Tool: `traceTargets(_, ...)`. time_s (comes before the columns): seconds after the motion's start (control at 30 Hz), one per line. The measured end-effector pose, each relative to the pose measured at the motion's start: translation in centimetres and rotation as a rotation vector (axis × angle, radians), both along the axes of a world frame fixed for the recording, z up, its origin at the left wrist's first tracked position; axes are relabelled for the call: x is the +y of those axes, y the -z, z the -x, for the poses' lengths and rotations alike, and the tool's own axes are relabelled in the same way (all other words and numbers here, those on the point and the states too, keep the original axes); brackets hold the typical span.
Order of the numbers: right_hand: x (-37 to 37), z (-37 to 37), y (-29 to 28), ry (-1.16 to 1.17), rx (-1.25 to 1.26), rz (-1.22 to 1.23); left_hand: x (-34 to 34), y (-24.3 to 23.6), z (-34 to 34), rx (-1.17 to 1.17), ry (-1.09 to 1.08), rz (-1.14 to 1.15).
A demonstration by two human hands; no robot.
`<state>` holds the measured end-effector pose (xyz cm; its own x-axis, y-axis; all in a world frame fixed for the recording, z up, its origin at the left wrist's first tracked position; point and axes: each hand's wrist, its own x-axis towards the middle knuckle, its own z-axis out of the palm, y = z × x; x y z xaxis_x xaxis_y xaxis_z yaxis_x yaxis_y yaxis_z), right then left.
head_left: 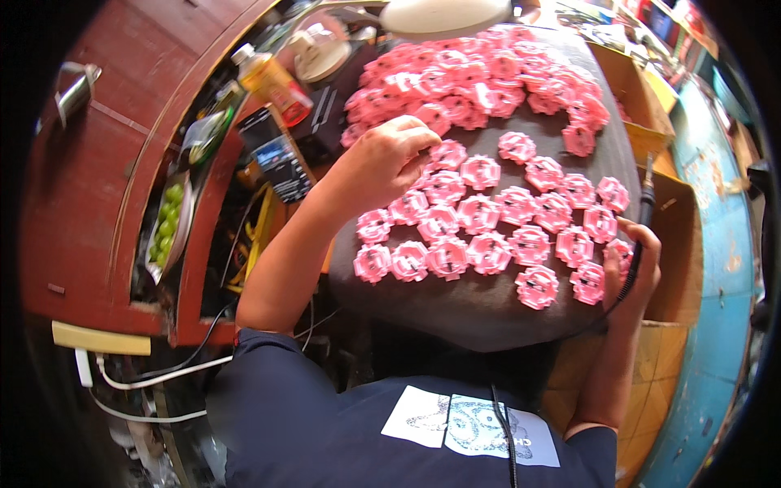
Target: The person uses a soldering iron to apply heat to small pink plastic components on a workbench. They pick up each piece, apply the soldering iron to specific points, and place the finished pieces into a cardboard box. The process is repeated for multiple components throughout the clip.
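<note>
Pink pieces seemingly touch the left fingers.

I worked at a dark grey surface with rounded corners. Beyond its left edge stood a red wooden cabinet with open compartments; past the right edge ran a scuffed blue panel. Patterned tan floor appeared beyond the near right corner. A white lamp head overhung the far edge.

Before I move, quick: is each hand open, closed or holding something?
Left hand: fingers curled by a pink piece; can't tell whether its grip has closed on anything.
Right hand: holding the black soldering iron.
</note>
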<state>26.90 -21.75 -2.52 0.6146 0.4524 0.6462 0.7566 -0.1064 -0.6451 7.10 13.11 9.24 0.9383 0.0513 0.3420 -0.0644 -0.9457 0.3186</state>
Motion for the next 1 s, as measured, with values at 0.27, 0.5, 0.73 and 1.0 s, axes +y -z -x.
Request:
traceTargets(0.27,-1.0,-1.0,1.8,0.004,-0.080,-0.114,-6.0,-1.4,19.2,-0.482,-0.533,0.334)
traceTargets(0.5,-2.2,0.5,1.2,0.032,0.138,-0.398,-10.8,9.8,28.6,0.141,-0.851,0.502)
traceTargets(0.73,-7.3,3.7,-0.5,0.157,-0.184,-0.261,-12.7,23.3,29.3,-0.012,-0.859,0.617)
traceTargets(1.0,-8.7,10.1,-0.9,0.078,-0.115,-0.219,-11.9,23.6,27.1,-0.303,-0.600,0.639)
